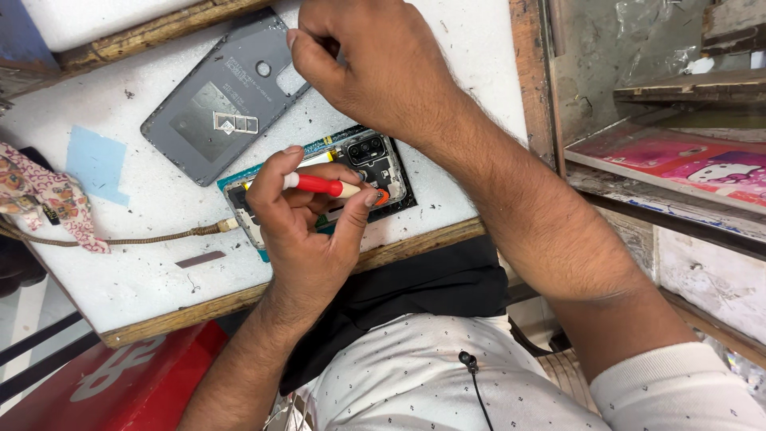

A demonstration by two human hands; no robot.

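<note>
The red-handled screwdriver [319, 185] was gripped by the left hand [307, 231] over the opened phone [375, 164] for screw access; the right hand [383, 64] was curled, contents indeterminable.

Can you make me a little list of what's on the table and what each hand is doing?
left hand: holds a red and white screwdriver over the opened phone
right hand: raised above the phone, fingers curled
back cover: grey, lying apart on the white tabletop
small tray: metal, resting on the back cover
cable: braided, plugged into the phone
cloth: patterned, at the left edge
</note>
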